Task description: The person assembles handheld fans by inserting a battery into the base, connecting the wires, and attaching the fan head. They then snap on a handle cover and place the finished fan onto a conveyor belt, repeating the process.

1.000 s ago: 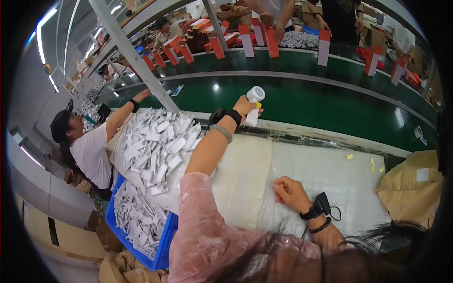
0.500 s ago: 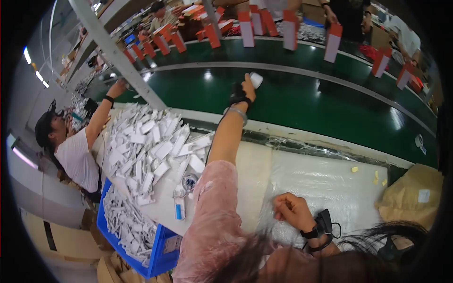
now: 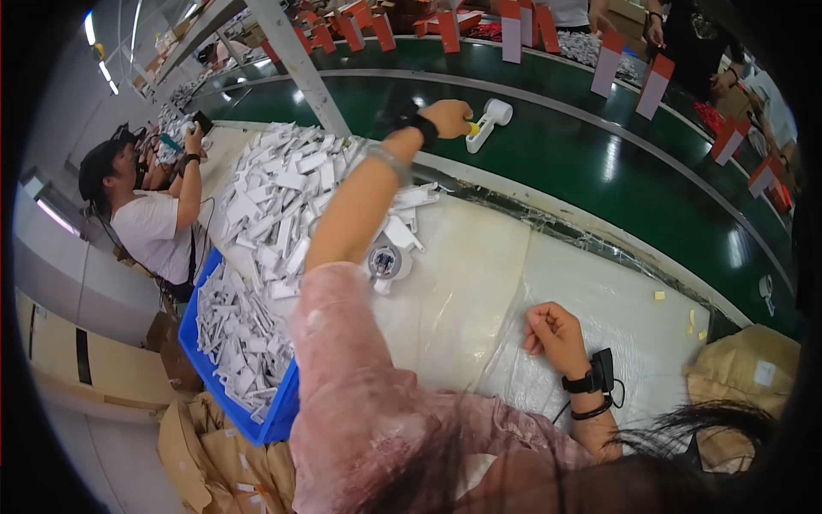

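Observation:
Over the green conveyor belt (image 3: 565, 158), my left hand (image 3: 447, 118) reaches out with its fingers curled. A small yellow piece (image 3: 473, 129) shows at my fingertips. Right beside it on the belt is a white device (image 3: 485, 133) with a round head and a flat handle; I cannot tell whether the yellow piece is fixed to it. My right hand (image 3: 552, 332) is loosely closed above the plastic-covered tabletop (image 3: 591, 295), with nothing visible in it. A round grey-white part with an exposed inside (image 3: 385, 262) lies on the table below my left forearm.
White plastic parts (image 3: 274, 201) are heaped on the table at left, and more fill a blue bin (image 3: 190, 330) below. Orange-and-white boxes (image 3: 608, 64) stand along the far side of the belt. A co-worker (image 3: 145, 206) is at left. A brown bag (image 3: 741, 368) lies at right.
The white device was in my left hand before; it now shows on the belt, to the right of my fingers. My right hand has risen slightly, and the whole view has shifted.

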A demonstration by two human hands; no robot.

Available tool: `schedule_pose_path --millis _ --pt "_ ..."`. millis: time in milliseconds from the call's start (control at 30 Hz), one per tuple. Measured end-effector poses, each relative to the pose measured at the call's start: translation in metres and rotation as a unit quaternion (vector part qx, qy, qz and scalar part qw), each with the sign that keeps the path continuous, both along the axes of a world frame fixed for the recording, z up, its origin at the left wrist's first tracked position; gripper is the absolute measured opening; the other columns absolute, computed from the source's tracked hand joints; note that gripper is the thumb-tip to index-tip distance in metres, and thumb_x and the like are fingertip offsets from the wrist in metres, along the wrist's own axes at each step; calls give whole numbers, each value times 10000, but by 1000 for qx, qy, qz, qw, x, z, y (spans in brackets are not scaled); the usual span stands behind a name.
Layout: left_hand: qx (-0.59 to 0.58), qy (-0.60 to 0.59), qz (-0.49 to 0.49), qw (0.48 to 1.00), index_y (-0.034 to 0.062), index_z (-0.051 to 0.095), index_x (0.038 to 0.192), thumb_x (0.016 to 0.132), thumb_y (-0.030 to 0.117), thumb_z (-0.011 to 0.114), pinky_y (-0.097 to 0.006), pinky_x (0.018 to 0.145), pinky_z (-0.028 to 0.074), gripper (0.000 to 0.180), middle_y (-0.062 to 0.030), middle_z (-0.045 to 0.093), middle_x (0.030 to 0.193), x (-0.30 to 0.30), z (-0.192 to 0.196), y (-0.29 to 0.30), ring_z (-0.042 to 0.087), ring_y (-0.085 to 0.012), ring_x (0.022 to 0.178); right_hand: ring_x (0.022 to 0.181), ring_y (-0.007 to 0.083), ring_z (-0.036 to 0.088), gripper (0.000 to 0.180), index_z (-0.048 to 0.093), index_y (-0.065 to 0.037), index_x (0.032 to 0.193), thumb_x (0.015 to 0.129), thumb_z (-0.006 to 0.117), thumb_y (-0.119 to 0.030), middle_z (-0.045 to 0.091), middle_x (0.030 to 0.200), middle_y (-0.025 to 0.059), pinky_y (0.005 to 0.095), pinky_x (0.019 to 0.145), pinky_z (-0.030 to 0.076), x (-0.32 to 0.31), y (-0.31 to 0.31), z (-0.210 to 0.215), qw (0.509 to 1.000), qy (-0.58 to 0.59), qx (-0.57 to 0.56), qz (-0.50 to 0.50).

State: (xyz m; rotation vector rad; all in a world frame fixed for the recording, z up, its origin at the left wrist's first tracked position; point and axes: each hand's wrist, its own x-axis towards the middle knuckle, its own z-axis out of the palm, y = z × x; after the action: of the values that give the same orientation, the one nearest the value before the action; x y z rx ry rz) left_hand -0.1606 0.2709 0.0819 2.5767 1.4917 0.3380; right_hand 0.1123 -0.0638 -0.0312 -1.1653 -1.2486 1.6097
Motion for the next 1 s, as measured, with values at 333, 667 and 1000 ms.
schedule_pose_path --millis 333,667,1000 --pt "-137 50 198 969 7 606 1086 801 214 587 -392 758 496 352 -183 672 948 -116 0 -263 640 -330 902 578 101 590 150 574 -4 990 952 537 -144 608 758 52 208 493 473 -3 -1 4 999 -44 13 -15" --pt "-87 -224 185 953 24 483 1154 759 236 720 -403 765 478 507 -207 594 986 -80 -89 -337 595 -371 879 571 83 581 139 580 -26 992 949 537 -151 608 778 42 195 481 451 -7 -5 0 995 -86 48 -25" --pt "-272 -540 29 796 51 464 1181 828 64 653 -259 719 493 400 -62 565 1017 87 -106 -271 571 -117 864 647 62 521 386 525 -32 1093 800 738 -168 568 769 15 210 570 442 -13 -15 3 944 -186 266 -63"
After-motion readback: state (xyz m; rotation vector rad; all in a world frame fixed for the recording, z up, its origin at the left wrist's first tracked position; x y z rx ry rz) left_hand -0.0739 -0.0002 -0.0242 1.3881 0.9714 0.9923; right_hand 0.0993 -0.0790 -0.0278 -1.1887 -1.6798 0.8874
